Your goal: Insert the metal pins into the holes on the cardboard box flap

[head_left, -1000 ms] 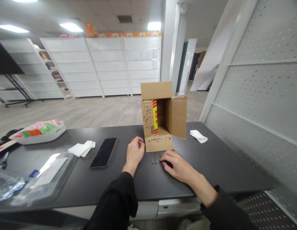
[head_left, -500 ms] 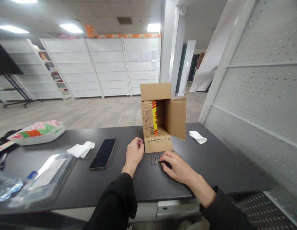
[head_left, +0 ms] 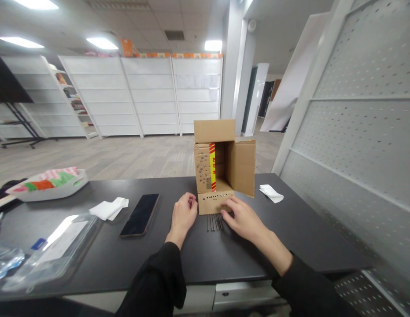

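Metal rods are laid on the bench before a cardboard box | apparently reached for by an unclenched right hand | left hand is curled, grip cannot be told | fine pinch seemingly called for

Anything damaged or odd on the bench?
Yes: the open brown cardboard box. Its lower front flap is peppered with dark holes, its left flap with round grey spots; odd for packaging. No spill visible.
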`<state>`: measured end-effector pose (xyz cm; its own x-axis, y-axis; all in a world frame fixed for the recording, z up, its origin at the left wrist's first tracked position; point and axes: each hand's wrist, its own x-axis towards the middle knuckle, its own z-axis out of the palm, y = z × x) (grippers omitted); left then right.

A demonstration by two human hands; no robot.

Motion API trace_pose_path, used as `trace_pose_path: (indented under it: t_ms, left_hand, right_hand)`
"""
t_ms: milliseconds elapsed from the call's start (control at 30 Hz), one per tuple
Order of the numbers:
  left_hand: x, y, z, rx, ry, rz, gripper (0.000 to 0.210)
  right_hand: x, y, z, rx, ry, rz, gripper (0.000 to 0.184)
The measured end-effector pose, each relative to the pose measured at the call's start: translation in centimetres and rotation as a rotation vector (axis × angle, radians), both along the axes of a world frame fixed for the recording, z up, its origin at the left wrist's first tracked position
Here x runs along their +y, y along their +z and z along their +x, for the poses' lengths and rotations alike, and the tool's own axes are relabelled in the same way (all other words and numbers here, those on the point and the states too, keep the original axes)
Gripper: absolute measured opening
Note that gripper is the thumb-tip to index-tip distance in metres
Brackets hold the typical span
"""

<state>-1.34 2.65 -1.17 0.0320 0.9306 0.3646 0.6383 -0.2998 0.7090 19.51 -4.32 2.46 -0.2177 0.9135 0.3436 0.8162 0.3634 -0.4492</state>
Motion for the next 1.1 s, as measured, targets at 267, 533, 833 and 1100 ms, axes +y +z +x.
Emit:
trace_pose_path:
  t_ms: [267,533,833,1100]
  left_hand:
    - [0.0,0.0,0.0,-0.001,0.005,0.002,0.014]
    - [0.1,-0.2,0.0,-0.009,-0.002,0.016,0.014]
    - [0.1,-0.2,0.0,-0.016,-0.001,0.009,0.013]
    - [0.1,-0.1,0.1,-0.005,0.004,0.017,0.013]
  right_hand:
    - [3.4,1.3,-1.0,-0.034,-0.196,-0.071,0.016]
    - [4.3,-0.6,-1.7,-0.086,-0.275,-0.097,0.015]
    - [4.4,-0.6,-2.0,-0.121,-0.313,-0.116,0.016]
    - [4.6,-0.5,-2.1,-0.094,-0.313,-0.123,0.015]
